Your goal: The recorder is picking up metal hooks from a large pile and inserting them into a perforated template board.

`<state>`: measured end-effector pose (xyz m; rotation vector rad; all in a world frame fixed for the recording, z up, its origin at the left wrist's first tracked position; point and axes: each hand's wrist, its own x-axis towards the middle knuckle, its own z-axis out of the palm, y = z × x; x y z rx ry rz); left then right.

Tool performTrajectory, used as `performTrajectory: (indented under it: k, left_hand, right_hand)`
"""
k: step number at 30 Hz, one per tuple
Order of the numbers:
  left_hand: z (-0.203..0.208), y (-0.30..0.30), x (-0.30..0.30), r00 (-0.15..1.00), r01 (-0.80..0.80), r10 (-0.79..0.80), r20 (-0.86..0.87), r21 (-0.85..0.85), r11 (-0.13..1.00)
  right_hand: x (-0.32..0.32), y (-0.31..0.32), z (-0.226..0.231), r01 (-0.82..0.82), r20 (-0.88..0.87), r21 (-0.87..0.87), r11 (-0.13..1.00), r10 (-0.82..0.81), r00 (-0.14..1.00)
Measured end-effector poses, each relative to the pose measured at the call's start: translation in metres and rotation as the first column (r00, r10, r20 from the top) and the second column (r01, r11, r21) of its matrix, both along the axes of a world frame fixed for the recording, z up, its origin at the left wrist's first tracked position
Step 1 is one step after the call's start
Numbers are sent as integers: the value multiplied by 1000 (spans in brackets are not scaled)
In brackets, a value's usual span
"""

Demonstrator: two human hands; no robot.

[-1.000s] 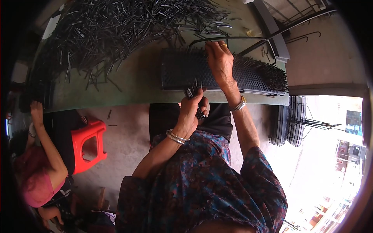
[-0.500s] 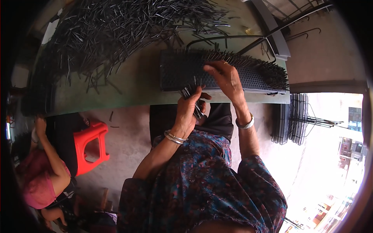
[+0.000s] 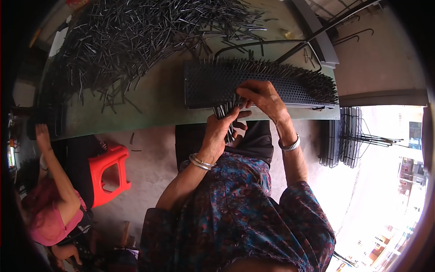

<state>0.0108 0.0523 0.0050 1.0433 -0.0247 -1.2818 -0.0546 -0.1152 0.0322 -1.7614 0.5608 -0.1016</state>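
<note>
Co-worker: a person [image 3: 68,220] in a pink top was at the bench [image 3: 152,115], well to the left of your hands.
Red stool [image 3: 96,174]: it stood on the floor, left of your left hand and nearer your body.
Loose pile [image 3: 131,43]: a large tangle of black sticks lay beyond your left hand and to its left, plainly plenty unused.
Perforated panel [image 3: 204,86]: it lay just beyond both your hands; its left and near holes looked bare, so that part seemed left to fill.
Left hand [image 3: 217,129]: it was clamped around a bundle of sticks [image 3: 220,111], tips pointing away from you.
Right hand [image 3: 265,97]: thumb and fingers were close together by the bundle's tips; I cannot tell whether they gripped a stick.
Standing sticks [image 3: 322,86]: they crowded the panel's far side and right end, beyond and right of your right hand; that stretch seemed largely done.
</note>
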Motion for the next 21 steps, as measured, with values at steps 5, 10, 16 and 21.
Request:
performTrajectory:
  k: [5,10,16,21]
  left_hand:
    - [-19,1,0,996,-79,77,-51,-43,996]
    - [-17,2,-2,952,-192,169,-254,-66,979]
    - [-32,-7,-6,933,-108,82,-350,-55,993]
    - [-38,-2,-10,922,-145,122,-367,-34,989]
  right_hand:
    - [4,-1,8,2,-24,104,995,0,1000]
    - [19,7,24,362,223,-387,848,-295,929]
    - [47,3,-13,538,466,-593,599,-290,836]
    - [56,7,-19,551,526,-604,576,-232,818]
